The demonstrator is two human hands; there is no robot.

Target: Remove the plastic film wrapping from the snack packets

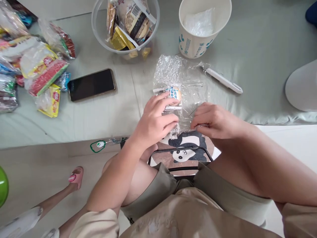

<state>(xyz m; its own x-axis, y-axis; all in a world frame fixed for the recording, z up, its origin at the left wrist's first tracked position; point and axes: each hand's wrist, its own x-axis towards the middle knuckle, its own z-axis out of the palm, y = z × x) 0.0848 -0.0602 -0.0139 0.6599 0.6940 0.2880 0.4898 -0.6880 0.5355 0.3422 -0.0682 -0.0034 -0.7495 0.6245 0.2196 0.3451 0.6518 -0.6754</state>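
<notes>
My left hand (159, 117) lies over a small round biscuit in a clear wrapper with blue print (176, 93), its curled fingers gripping the pack. Under and around the biscuit is crinkled clear plastic film (169, 71), spread near the table's front edge. To the right, my right hand (214, 120) is closed, its fingertips pinching the near right part of the film. A white box cutter (224, 79) lies just beyond the film, its tip close to the plastic.
A clear tub (94, 31) of packaged snacks and a paper bucket (188, 49) holding crumpled plastic stand behind. Left are a phone (91, 85) and a heap of snack packets (47, 76). A white rounded object (303, 87) is at right. Another person's pink-sandalled foot (76, 177) shows below left.
</notes>
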